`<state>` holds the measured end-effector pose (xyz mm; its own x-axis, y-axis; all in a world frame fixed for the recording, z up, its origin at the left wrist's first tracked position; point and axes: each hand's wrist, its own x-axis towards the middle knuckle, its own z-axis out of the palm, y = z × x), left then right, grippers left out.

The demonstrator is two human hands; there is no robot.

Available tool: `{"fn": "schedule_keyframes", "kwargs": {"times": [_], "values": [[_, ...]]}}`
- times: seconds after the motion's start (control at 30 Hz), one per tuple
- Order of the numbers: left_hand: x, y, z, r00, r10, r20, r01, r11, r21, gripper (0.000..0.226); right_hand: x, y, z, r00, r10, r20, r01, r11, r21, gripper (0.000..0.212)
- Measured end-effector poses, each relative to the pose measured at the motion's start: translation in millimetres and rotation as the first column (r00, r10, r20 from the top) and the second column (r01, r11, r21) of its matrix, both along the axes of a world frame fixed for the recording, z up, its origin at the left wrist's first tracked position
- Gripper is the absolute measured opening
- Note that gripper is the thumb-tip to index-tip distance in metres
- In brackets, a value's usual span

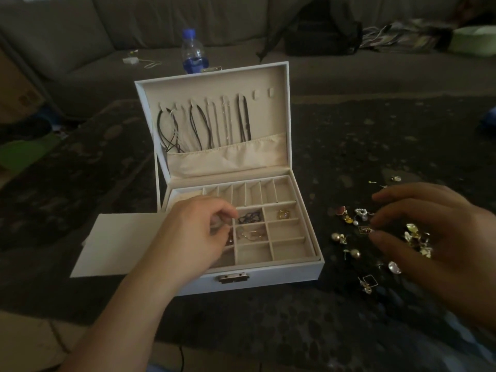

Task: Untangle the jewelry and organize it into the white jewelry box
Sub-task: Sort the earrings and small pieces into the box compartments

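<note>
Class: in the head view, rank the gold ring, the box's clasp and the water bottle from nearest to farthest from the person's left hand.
1. Gold ring: in a tray compartment just right of the left hand.
2. Clasp: on the box's front wall, below the hand.
3. Water bottle: behind the open lid, far beyond the hand.

We look through a single head-worn wide-angle camera, facing forward and steeply down from close above the open white jewelry box [268, 275] on the dark patterned rug [349, 146], with the grey sofa [80, 36] along the far edge of our view.
</note>
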<state>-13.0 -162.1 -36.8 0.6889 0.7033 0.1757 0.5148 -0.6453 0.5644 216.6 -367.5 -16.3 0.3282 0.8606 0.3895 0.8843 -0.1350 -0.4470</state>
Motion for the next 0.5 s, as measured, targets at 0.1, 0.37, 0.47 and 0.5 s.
{"fn": "schedule_keyframes", "kwargs": {"times": [0.1,0.37,0.47,0.5], "values": [[4,-4,-2,1.0,-0.011,-0.023,0.012,0.999,0.034,0.024,0,0,1,1.0,0.006,-0.008,-0.006,1.0,0.009,0.019],[12,-14,-3,0.993,-0.075,-0.089,0.087,0.987,0.132,0.02,12,-9,11,1.0,-0.006,-0.031,0.001,0.988,-0.153,0.011],[20,-25,0,0.999,-0.036,0.028,0.029,0.976,0.218,0.018,15,-14,5,0.997,0.082,-0.007,-0.073,0.846,-0.528,0.02],[24,-32,1,0.995,-0.063,0.075,0.042,0.965,0.259,0.017,13,-15,1,0.995,0.101,0.017,-0.069,0.779,-0.623,0.02]]}}
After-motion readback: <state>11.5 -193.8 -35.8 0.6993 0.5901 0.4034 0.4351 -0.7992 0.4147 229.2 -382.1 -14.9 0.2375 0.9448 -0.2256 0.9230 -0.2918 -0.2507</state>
